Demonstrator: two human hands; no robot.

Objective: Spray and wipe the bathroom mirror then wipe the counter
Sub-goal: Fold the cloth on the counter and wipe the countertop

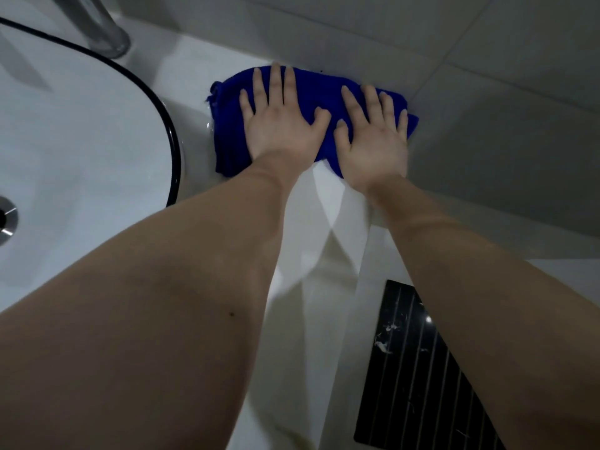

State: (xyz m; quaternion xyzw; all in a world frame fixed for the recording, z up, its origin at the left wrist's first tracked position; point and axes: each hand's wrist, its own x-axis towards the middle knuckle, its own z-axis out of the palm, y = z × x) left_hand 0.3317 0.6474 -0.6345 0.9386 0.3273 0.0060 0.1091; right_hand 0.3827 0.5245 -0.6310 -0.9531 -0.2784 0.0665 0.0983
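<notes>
Head view: a blue cloth (227, 125) lay bunched on the white desk (324, 222), at its far edge where the surface met the grey tiled wall (487, 76), just to the right of the sink (81, 141). The left hand (282, 125) rested palm down on the middle of the cloth, fingers straight and spread, gripping nothing. The right hand (373, 144) lay flat beside it on the cloth's right part, fingers likewise extended, its thumb near the left thumb. Both forearms reached forward from the lower edge of the frame. The sink was a white basin with a dark rim; a metal drain (5, 219) showed at its left margin, and the base of a chrome tap (104, 30) stood behind it. A black ribbed mat (418, 368) was visible below the right forearm.
</notes>
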